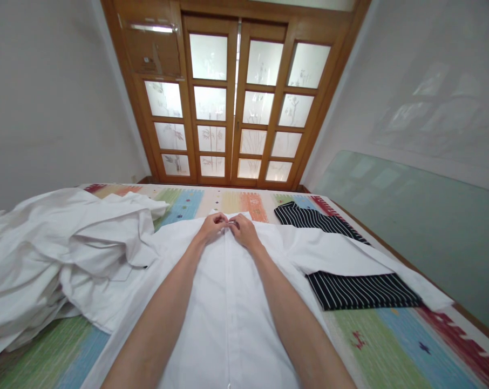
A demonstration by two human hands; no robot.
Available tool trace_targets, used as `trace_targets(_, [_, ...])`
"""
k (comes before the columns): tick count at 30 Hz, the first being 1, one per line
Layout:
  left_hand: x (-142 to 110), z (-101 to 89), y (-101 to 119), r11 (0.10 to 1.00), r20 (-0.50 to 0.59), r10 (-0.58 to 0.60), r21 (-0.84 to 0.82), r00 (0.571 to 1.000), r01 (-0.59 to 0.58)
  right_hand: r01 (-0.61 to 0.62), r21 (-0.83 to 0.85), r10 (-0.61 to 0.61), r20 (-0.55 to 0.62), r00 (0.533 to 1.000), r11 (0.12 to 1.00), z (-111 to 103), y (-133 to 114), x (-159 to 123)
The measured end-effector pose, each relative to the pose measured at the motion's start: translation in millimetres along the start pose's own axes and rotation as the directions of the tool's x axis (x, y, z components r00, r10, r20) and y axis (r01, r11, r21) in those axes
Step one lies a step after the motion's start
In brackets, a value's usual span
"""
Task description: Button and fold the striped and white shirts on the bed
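A white button-up shirt (212, 302) lies spread front side up on the bed, its collar away from me and its button strip running down the middle. My left hand (214, 224) pinches the top of the strip just below the collar. Close beside it, almost touching, my right hand (242, 228) pinches the same spot from the other side. Fingertips of both hands hide the button there. The shirt's right-hand sleeve stretches out across a black-and-white striped garment (361, 290).
A heap of crumpled white clothes (66, 248) lies at the left, touching the shirt. Under everything is a colourful patterned bedspread (374, 340). A pale green headboard panel (410, 216) stands along the right side. Wooden glazed doors (232, 102) are at the far end.
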State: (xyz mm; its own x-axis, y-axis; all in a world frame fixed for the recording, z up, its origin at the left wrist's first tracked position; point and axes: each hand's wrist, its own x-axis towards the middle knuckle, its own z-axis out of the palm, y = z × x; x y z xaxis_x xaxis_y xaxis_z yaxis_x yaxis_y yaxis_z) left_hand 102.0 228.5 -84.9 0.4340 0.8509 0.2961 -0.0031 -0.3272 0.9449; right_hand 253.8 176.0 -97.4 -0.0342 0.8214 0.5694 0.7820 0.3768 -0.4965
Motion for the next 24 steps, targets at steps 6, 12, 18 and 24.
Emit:
trace_targets(6, [-3.1,-2.7,4.5,0.997,0.022,0.04,0.07,0.999,-0.041,-0.089,0.207,0.092,-0.001,0.996,0.974,3.8,8.5,2.6])
trace_targets(12, [-1.4,-1.1,-1.9,0.995,0.012,0.039,0.094,0.999,-0.04,-0.147,0.293,0.146,0.028,0.989,0.945,5.6,11.8,3.5])
trace_targets(18, [-1.2,-1.8,-0.2,0.989,0.017,0.06,0.136,0.998,-0.062,-0.128,0.276,0.13,0.01,0.991,0.953,4.1,10.3,2.6])
trace_targets(24, [-1.5,-1.3,-3.2,0.983,0.017,0.052,0.178,0.999,-0.054,-0.118,0.264,0.123,-0.001,0.992,0.957,3.4,9.3,3.6])
